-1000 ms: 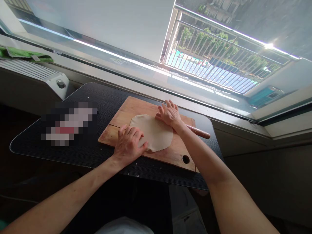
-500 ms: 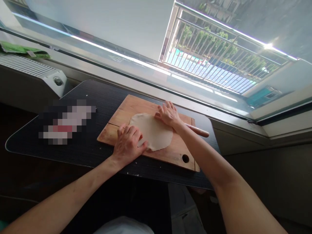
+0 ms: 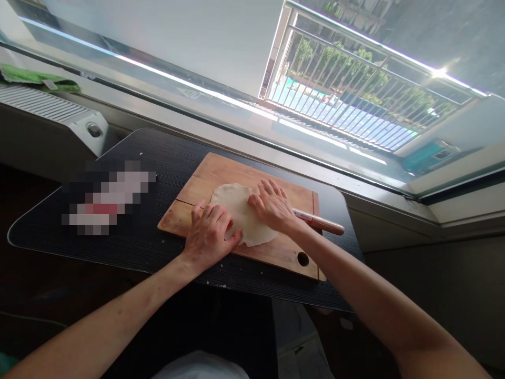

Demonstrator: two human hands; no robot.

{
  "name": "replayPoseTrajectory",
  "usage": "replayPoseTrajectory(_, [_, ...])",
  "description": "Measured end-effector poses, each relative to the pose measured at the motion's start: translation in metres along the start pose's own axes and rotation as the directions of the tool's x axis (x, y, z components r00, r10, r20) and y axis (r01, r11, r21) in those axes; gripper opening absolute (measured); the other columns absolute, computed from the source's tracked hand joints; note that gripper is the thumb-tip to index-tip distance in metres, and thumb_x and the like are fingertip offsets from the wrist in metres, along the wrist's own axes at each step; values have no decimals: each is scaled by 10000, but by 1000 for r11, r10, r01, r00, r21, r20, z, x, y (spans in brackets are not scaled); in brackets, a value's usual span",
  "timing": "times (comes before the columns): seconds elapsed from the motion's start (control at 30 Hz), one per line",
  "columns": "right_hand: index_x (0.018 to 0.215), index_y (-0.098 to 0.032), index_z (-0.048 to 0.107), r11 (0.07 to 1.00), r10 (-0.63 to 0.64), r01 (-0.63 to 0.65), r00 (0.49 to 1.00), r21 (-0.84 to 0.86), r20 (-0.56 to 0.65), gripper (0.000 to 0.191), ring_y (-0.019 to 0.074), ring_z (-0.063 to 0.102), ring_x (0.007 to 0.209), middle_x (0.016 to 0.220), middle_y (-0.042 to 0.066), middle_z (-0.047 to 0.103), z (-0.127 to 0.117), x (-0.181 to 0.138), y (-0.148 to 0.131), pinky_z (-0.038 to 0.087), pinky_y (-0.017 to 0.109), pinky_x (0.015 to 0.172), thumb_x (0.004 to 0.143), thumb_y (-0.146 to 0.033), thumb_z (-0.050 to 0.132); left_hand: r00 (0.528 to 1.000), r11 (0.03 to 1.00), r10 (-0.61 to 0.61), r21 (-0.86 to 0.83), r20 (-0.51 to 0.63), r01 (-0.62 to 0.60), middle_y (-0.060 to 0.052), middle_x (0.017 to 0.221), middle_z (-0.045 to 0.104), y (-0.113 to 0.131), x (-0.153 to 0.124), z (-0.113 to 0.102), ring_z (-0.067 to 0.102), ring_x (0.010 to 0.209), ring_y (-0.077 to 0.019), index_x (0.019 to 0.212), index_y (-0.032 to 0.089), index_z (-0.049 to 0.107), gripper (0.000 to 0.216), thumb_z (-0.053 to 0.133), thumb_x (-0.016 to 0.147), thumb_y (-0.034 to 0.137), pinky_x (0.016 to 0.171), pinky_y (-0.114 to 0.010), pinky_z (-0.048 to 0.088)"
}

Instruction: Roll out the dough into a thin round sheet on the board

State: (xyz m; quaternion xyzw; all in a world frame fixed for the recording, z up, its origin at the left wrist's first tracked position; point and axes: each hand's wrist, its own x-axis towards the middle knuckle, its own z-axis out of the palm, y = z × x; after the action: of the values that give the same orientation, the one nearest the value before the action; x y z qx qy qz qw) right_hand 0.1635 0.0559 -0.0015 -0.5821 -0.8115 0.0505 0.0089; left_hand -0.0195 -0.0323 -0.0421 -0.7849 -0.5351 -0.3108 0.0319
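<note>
Left hand: fingers curved, slightly apart, at near-left edge of dough sheet; cannot tell if pinching it. Right hand: fingers outstretched, slightly apart, over dough's right part; rolling pin juts out right of them. Wooden board below fingers, on dark bench.

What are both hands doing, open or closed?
Left hand: curled at the dough; can't tell if gripping.
Right hand: open, palm over the rolling pin.

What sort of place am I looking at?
Probably a home, beside a window: a white radiator stands nearby, a railing shows outside, and dough lies on a wooden board.
</note>
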Motion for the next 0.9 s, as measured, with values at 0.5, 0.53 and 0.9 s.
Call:
replayPoseTrajectory(0.5, [1430, -177, 475, 999, -2, 4, 998, 41, -63, 543, 295, 223, 1498, 1578, 123, 384, 3, -4, -3, 206, 513, 1193, 1044, -477, 237, 1000, 1000, 3, 7, 26, -3, -48, 825, 623, -1, 0, 0, 580, 905, -268, 768, 219, 598, 149, 642, 841, 342, 1077, -531, 333])
replayPoseTrajectory(0.53, [1431, -174, 474, 999, 31, -28, 997, 38, -74, 550, 305, 204, 1506, 1591, 127, 362, 3, 2, -1, 196, 529, 1193, 1043, -483, 237, 1000, 1000, 5, 11, 24, -5, -47, 821, 621, -1, 0, 0, 580, 905, -267, 767, 218, 594, 149, 642, 842, 338, 1078, -530, 332])
replayPoseTrajectory(0.9, [1491, -135, 419, 997, -76, 75, 985, -12, -152, 555, 277, 201, 1516, 1592, 144, 369, 11, -11, -2, 150, 492, 1216, 1040, -437, 300, 1000, 1000, 12, 12, 8, -12, -41, 819, 608, -1, -1, 1, 583, 910, -263, 778, 213, 574, 143, 647, 836, 321, 1085, -534, 335])
